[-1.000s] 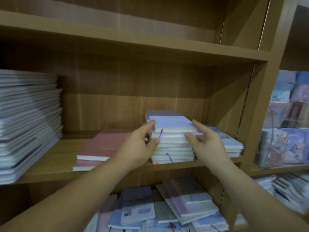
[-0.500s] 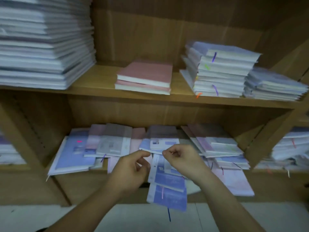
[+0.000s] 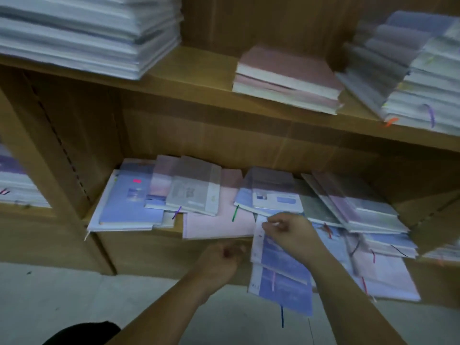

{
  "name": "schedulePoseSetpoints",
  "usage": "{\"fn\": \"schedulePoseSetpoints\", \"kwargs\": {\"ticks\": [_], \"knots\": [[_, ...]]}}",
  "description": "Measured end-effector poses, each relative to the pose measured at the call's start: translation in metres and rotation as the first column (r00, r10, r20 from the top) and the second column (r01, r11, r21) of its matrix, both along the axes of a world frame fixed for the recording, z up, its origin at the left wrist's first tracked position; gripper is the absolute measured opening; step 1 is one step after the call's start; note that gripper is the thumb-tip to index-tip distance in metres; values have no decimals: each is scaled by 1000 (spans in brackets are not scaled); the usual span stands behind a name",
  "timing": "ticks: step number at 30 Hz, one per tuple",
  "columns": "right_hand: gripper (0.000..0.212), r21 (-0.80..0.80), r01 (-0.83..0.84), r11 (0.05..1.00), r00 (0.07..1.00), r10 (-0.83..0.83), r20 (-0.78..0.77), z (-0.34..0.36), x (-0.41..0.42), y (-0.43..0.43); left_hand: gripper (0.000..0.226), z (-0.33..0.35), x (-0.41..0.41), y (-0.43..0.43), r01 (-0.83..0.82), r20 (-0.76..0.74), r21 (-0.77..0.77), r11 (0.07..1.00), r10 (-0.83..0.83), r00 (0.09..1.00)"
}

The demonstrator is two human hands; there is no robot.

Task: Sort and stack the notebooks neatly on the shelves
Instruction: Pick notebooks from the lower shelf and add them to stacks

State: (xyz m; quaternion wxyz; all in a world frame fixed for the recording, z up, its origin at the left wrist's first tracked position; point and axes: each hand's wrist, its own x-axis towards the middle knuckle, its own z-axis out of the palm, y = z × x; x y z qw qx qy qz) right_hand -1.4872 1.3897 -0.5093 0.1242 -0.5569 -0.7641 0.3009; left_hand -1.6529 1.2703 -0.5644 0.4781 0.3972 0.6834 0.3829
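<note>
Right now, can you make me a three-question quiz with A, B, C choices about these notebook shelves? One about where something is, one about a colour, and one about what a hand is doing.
1. Where is the tall white stack?
A) on the upper shelf, left end
B) on the floor
C) on the lower shelf, right end

2. What colour is the ribbon lying on the big pink notebook on the lower shelf?
A) orange
B) green
C) white

3. What is the right hand doing?
A) lying flat on the floor
B) holding a pen
C) pinching a blue notebook

Answers:
1 A: the tall white stack fills the left end of the upper shelf.
2 B: the ribbon on the big pink notebook is plainly green.
3 C: its fingers pinch the top edge of the blue notebook, which overhangs the lower shelf.
</note>
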Motion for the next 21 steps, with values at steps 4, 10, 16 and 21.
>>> {"fn": "schedulePoseSetpoints", "kwargs": {"ticks": [4, 10, 16, 21], "knots": [[38, 15, 113, 993, 991, -114, 64, -11, 35, 11, 40, -13, 31, 9, 53, 359, -159, 986, 8, 933], [44, 125, 68, 990, 988, -84, 128, -24, 57, 12, 37, -11, 68, 41, -87, 473, -178, 980, 163, 866], [43, 198, 86, 977, 982, -117, 151, -26, 76, 9, 10, 9, 57, 34, -267, 302, 12, 964, 251, 920], [39, 132, 181, 974, 970, -199, 139, -16, 64, 6, 11, 25, 2, -1, -336, 211, 55, 940, 318, 924]]}}
